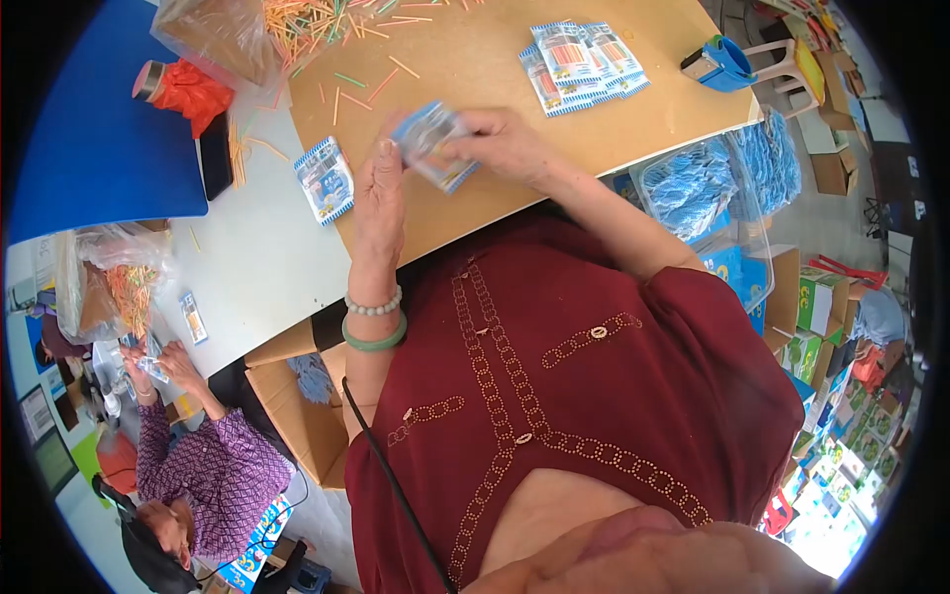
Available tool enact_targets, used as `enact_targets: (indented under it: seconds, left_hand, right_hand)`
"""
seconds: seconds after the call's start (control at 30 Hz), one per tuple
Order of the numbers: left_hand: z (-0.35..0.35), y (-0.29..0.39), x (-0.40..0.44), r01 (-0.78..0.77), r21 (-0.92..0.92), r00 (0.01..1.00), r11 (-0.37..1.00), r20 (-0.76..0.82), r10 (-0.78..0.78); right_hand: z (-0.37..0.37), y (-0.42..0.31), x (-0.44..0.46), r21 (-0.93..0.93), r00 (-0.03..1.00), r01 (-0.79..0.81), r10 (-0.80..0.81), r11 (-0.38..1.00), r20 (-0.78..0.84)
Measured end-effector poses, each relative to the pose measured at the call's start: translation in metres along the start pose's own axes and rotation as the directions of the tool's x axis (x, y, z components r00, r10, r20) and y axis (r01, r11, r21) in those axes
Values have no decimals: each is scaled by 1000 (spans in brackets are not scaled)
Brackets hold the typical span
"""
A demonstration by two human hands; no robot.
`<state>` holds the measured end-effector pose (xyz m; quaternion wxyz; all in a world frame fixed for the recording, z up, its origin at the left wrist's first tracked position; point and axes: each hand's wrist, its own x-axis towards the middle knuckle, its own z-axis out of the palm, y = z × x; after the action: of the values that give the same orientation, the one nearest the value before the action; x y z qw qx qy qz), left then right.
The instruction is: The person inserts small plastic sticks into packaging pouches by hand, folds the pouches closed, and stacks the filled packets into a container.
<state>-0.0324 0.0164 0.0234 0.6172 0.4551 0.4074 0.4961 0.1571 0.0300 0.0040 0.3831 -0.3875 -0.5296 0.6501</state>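
Note:
A small blue-and-white printed packet (433,147), blurred by motion, is held between my two hands above the brown tabletop. My left hand (381,193), with bracelets at its wrist, is closed at the packet's left edge, fingers pointing away from me. My right hand (503,147) pinches the packet from the right with thumb and fingers. Just left of my left hand lies another packet (325,181), flat on the table. Farther off to the right, several filled packets (584,64) lie in an overlapping pile.
Thin coloured sticks (317,30) are heaped at the far edge near a plastic bag (213,40). A phone (215,163) and red bag (195,94) lie left. A blue container (725,64) stands right, above a bin of blue packets (688,188). A co-worker (213,470) handles a packet at lower left.

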Motion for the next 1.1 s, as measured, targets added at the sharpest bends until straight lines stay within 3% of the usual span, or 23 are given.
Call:
enact_targets:
  seconds: [0.07,0.13,0.17,0.23,0.27,0.33,0.47,0.53,0.57,0.63,0.67,0.73,0.77,0.83,0.97,1.03,1.1]
  left_hand:
    - [-6,0,0,-48,79,999,996,6,48]
    - [-10,5,-2,-1,199,999,980,-52,12]
    - [-12,1,-2,-2,195,998,981,-57,13]
    - [-13,-9,2,-41,268,999,963,-2,43]
    - [-11,-14,4,-43,265,999,963,1,45]
    - [3,-21,8,55,426,992,903,79,-97]
    - [25,-44,29,-44,471,978,881,202,-59]
    - [40,-45,44,107,432,945,895,237,-227]
    - [48,-45,52,105,433,942,895,245,-229]
    - [65,-43,71,251,338,909,907,240,-341]
    - [74,-46,79,248,340,906,907,250,-341]
    - [92,-51,94,297,402,920,866,124,-372]
    - [100,-54,101,293,405,919,866,131,-372]
    - [112,-54,110,221,573,935,789,104,-338]
    - [130,-56,117,79,681,963,728,137,-232]
    - [132,-50,115,94,754,964,650,93,-248]
    - [131,-59,114,56,776,978,628,84,-190]
  right_hand:
    - [-20,-17,-9,-157,958,45,-87,987,-272]
    - [-56,-16,-12,-376,840,-74,-146,924,-523]
    - [-69,-17,-15,-379,843,-75,-145,922,-518]
    - [-87,-22,-18,-532,705,-281,-205,799,-679]
    - [-90,-18,-15,-534,703,-281,-207,798,-680]
    - [-96,-5,-12,-819,617,-439,-538,370,-574]
    - [-115,-1,-14,-816,567,-504,-605,283,-559]
    - [-125,-2,-14,-768,531,-578,-587,276,-611]
    - [-130,-4,-15,-763,525,-584,-587,277,-616]
    - [-144,-10,-12,-728,529,-661,-574,184,-625]
    - [-158,-10,-10,-721,521,-668,-576,184,-630]
    - [-180,-17,-9,-558,490,-776,-274,294,-827]
    - [-187,-17,-10,-552,483,-779,-276,297,-831]
    - [-174,-34,-10,-559,578,-757,-55,339,-814]
    - [-158,-27,-3,-540,628,-706,51,458,-777]
    - [-155,-19,-4,-606,783,-496,18,622,-622]
    - [-152,-18,-9,-589,803,-444,8,675,-596]
